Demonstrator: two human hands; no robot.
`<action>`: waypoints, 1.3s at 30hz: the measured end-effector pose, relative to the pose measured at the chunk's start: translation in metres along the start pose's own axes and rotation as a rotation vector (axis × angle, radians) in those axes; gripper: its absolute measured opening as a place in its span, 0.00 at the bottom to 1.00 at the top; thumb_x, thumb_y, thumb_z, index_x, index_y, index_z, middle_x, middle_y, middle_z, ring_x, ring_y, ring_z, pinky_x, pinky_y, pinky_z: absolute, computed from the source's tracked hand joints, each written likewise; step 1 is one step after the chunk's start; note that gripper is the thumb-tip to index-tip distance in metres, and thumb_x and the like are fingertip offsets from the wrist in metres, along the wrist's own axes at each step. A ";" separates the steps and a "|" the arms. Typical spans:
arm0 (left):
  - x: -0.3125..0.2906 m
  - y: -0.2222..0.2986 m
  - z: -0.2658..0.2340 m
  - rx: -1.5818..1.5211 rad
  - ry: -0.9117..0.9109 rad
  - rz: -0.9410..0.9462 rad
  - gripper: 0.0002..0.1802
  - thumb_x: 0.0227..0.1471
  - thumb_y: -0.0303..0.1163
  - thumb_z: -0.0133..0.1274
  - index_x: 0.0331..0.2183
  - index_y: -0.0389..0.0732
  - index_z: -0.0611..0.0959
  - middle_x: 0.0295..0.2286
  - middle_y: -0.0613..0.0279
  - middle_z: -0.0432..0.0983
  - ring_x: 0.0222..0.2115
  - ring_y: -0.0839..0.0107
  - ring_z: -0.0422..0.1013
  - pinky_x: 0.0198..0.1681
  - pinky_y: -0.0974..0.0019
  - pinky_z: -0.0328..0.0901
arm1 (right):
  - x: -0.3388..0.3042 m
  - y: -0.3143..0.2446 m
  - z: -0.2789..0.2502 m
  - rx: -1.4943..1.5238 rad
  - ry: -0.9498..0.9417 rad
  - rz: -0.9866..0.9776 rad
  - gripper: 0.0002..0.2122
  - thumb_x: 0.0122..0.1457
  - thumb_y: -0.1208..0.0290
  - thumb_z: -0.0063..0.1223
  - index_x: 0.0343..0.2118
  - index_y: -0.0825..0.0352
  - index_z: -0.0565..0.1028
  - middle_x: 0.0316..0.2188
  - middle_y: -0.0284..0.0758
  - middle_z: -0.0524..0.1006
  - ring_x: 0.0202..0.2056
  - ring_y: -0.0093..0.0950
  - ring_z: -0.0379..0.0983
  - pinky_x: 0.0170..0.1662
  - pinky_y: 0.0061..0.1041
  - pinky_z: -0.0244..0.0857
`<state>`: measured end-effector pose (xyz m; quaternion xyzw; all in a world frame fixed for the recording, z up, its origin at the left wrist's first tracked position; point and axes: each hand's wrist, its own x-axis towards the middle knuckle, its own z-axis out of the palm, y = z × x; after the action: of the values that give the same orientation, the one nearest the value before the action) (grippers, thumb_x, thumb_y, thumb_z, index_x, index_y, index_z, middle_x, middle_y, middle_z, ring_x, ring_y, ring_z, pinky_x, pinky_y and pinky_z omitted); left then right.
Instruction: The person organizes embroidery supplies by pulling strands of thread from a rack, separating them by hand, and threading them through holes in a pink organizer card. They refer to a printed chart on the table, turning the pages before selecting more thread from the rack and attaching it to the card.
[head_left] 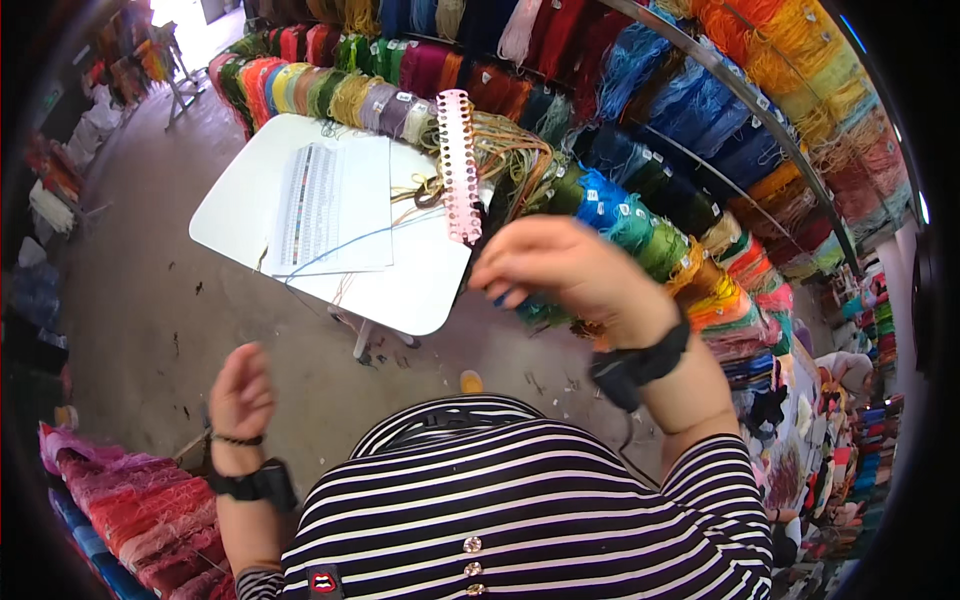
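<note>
My right hand is raised beside the right edge of a small white table. Its fingers are curled together and slightly blurred. A bit of blue shows at the fingertips, and I cannot tell whether it is held. Low on the left, away from the table, my left hand has its fingers bent inward; what they hold, if anything, is hidden. A pink strip with holes along both edges lies on the table's right side, with multicoloured threads attached. Left of it are printed chart sheets, crossed by a blue thread.
Racks of hanging yarn skeins curve along the back and right. A metal rail runs above them. More red and pink skeins hang at lower left. Concrete floor spreads left of the table. Another person bends at far right.
</note>
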<state>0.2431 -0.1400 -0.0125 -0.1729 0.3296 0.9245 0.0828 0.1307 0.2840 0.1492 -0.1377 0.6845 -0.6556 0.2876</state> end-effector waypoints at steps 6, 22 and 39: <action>0.058 -0.083 0.182 0.433 -0.531 -0.103 0.22 0.62 0.43 0.43 0.46 0.34 0.77 0.24 0.72 0.72 0.18 0.85 0.54 0.22 0.80 0.50 | 0.036 0.005 0.015 -0.356 -0.273 -0.120 0.06 0.60 0.71 0.49 0.33 0.68 0.75 0.23 0.26 0.72 0.28 0.14 0.65 0.31 0.16 0.59; 0.096 -0.130 0.256 0.793 -0.267 -0.035 0.12 0.59 0.34 0.51 0.35 0.35 0.82 0.24 0.69 0.75 0.25 0.83 0.66 0.30 0.78 0.62 | 0.072 0.058 -0.116 -0.534 -0.420 -0.327 0.07 0.57 0.71 0.55 0.36 0.67 0.80 0.35 0.35 0.80 0.39 0.22 0.75 0.44 0.22 0.66; 0.156 -0.128 0.258 0.731 -0.151 -0.082 0.12 0.58 0.36 0.51 0.33 0.37 0.83 0.19 0.76 0.65 0.19 0.86 0.55 0.22 0.80 0.50 | 0.097 0.084 -0.134 0.064 -0.256 0.049 0.16 0.61 0.70 0.52 0.49 0.68 0.67 0.31 0.31 0.76 0.26 0.15 0.69 0.28 0.13 0.61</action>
<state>0.0647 0.1290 0.0413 -0.0760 0.6236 0.7519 0.2001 -0.0077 0.3471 0.0430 -0.1941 0.6241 -0.6470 0.3927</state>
